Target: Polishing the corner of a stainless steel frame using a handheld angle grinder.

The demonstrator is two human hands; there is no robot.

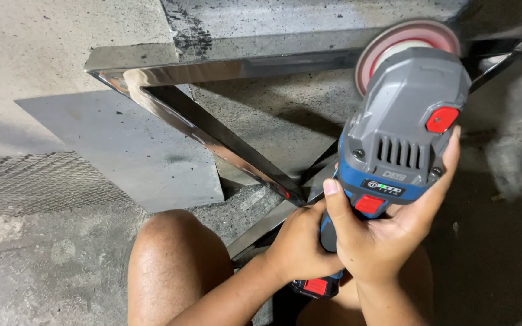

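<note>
Gripping a cordless angle grinder (403, 130), both hands are clamped on it: the left hand (300, 244) wraps the lower handle, the right hand (388, 232) cups the blue-and-grey body. Its long axis runs from the hands toward 1 o'clock, the pink polishing disc (394, 37) meeting the mirror-polished steel frame (212, 136) on the concrete floor (43, 60). The right hand is nearer the disc.
</note>
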